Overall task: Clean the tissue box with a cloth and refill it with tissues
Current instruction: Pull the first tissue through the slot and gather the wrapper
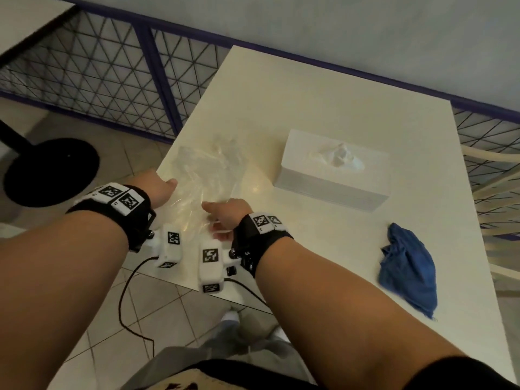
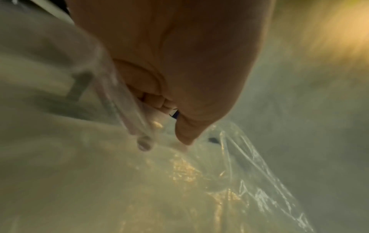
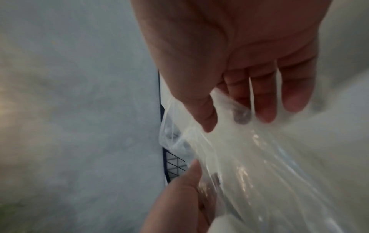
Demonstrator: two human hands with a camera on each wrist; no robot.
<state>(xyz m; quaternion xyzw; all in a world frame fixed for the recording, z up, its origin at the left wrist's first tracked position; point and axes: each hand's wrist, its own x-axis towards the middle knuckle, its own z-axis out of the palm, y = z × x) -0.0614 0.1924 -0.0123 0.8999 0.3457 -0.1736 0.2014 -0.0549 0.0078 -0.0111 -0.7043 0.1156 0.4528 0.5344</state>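
Hands, as I see them: left hand (image 1: pixel 161 190) and right hand (image 1: pixel 228 218) both pinch the clear plastic wrapper (image 1: pixel 206 175) beside the tissue box (image 1: pixel 332 170)

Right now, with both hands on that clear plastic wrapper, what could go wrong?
The clear plastic wrapper hangs partly past the table edge; if the left hand or right hand loosens, it could slide to the floor. The blue cloth also lies near the front edge, where the right forearm might brush it.

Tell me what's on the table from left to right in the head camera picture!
left hand → clear plastic bag → right hand → white tissue box → blue cloth
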